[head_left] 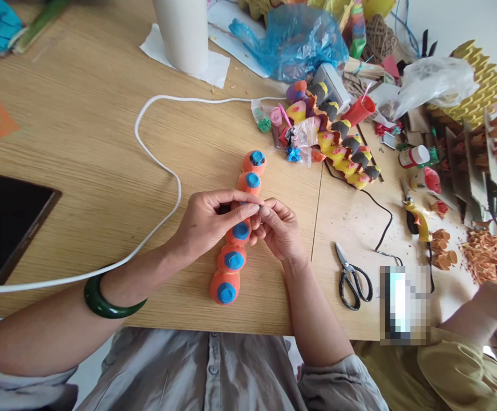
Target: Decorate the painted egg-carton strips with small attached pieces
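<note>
A strip of orange painted egg-carton cups (226, 287) lies on the table in front of me, each visible cup topped with a blue patch. The blue patch on the farthest cup bears dark marks. Over the strip's middle, my left hand (214, 220) is closed, thumb and forefinger pinched together. Its fingertips meet those of my right hand (280, 227), which is pinched as well. Whatever sits between the fingertips is tiny, dark and mostly hidden. A dark bit (225, 209) shows beneath my left hand, partly covered.
Black-handled scissors (353, 279) lie to the right, near a co-worker's arm (479, 308). A white cable (178, 182) loops across the left side, with a dark phone (8, 222) beyond. Painted carton strips (338, 134), small packets and a blue plastic bag (299, 43) crowd the back right.
</note>
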`<state>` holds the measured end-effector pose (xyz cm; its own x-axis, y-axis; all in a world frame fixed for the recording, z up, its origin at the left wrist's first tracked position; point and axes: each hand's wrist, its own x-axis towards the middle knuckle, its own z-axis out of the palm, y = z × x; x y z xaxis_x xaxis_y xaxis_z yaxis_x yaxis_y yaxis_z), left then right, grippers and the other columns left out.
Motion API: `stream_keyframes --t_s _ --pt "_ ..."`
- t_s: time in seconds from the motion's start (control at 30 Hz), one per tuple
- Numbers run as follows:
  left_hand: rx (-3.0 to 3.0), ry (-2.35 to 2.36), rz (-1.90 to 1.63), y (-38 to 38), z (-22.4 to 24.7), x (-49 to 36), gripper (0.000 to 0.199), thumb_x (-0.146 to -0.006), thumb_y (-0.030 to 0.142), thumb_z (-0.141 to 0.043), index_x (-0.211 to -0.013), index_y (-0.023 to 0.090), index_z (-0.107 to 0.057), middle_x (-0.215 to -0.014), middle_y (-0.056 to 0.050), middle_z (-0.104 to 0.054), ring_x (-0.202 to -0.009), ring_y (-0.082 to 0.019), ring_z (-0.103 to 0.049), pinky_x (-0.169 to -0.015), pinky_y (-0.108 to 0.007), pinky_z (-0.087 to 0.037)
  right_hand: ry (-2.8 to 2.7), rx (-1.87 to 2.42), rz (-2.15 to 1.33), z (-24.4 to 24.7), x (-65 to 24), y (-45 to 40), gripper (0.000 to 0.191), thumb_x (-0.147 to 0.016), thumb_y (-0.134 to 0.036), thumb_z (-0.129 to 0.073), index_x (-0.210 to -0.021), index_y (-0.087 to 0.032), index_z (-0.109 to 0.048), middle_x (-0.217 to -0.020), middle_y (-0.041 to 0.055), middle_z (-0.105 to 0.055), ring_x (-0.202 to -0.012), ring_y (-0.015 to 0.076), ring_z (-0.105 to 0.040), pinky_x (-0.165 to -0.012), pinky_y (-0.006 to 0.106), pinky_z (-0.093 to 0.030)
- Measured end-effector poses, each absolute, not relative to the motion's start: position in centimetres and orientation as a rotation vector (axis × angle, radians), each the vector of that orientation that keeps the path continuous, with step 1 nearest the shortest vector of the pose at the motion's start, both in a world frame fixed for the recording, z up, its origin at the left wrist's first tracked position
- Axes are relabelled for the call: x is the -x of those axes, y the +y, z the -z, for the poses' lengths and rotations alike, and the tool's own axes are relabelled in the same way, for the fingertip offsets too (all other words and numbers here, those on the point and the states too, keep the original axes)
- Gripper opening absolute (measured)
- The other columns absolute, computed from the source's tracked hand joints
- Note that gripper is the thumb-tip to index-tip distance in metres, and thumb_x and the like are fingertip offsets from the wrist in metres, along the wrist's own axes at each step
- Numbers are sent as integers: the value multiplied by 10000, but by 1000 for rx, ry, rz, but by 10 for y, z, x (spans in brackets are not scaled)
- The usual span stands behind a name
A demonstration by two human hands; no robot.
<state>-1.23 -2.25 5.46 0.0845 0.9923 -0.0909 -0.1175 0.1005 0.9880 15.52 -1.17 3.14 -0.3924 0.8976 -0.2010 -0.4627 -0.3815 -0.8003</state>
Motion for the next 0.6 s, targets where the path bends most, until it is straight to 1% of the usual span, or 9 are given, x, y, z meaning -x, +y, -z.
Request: stream_keyframes --t_s 0.17,0.33,0.47,0.53,0.6 --pt "-1071 1088 -1116 -21 -52 15 205 -865 381 -822 -955 199 -855 -796 -20 -802 -684 -133 -715 -611 -200 -570 -858 856 -1885 -33 -157 -11 371 -770 -484 -903 -770 -202 -662 -616 -70 -679 -435 56 -523 -434 203 -587" --pt "-1054 1055 -1097 -20 -54 16 190 -872 366 -813 -957 200 -847 -788 -13 -800 -685 -144 -730 -638 -219 -598 -868 807 -1923 -32 -158 -11 314 -805 -434 -885 -781 -200 -677 -627 -66 -689 -434 60 -537 -434 208 -585" --pt "-1062 1041 -1080 -21 -54 17 231 -888 405 -793 -972 197 -851 -789 -25 -798 -673 -150 -727 -614 -228 -593 -873 806 -1924 -31 -158 -11 310 -811 -437 -879 -798 -206 -672 -632 -72 -682 -443 61 -543 -444 205 -575" --pt "-1071 1059 -1082 -20 -53 17 243 -867 408 -814 -969 191 -852 -775 -28 -792 -658 -144 -714 -596 -221 -575 -872 819 -1920 -30 -158 -11 320 -809 -447 -878 -796 -206 -668 -633 -73 -682 -443 58 -533 -449 205 -576" --pt "-1066 1063 -1078 -19 -52 17 239 -838 393 -840 -958 186 -850 -760 -26 -784 -649 -140 -705 -610 -224 -575 -873 836 -1918 -30 -159 -11 333 -807 -454 -879 -787 -204 -661 -633 -74 -679 -444 54 -522 -451 203 -575"
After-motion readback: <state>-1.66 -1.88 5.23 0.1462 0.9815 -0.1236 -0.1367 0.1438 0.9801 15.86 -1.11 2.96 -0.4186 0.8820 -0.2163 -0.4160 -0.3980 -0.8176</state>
